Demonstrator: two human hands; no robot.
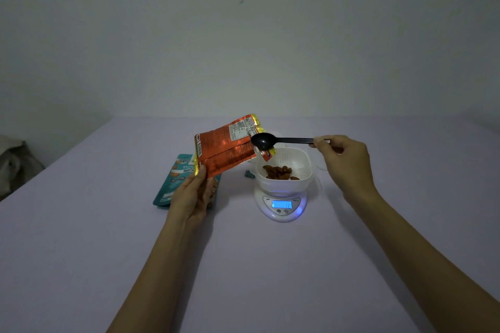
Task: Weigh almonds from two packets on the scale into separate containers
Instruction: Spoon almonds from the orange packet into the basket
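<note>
Head view: left grip (189, 197) pinches the bottom corner of a shiny orange foil packet (224, 149), thumb on the near face, fingers behind. Right grip (343, 159) is curled round the end of a black plastic spoon (286, 140), handle level, pointing left. The packet is in the air, tilted, torn mouth at its upper right. The spoon's bowl sits right at that mouth; contact or not, can't tell. Both hang just above a white square plastic container (303, 162). Brown almonds (278, 170) lie in a small heap on the container's floor, towards its left side. The container stands on a white round digital scale (284, 211); the display is lit blue, digits unreadable. A teal printed packet (173, 181) lies flat on the desk (243, 265) left of the scale, partly hidden behind the left grip and the orange packet. A small teal scrap (249, 174) lies on the desk just beside the container's left edge. Pale lilac desk top, plain grey wall (243, 35) behind. Crumpled pale cloth (13, 165) at the far left edge, off the desk.
</note>
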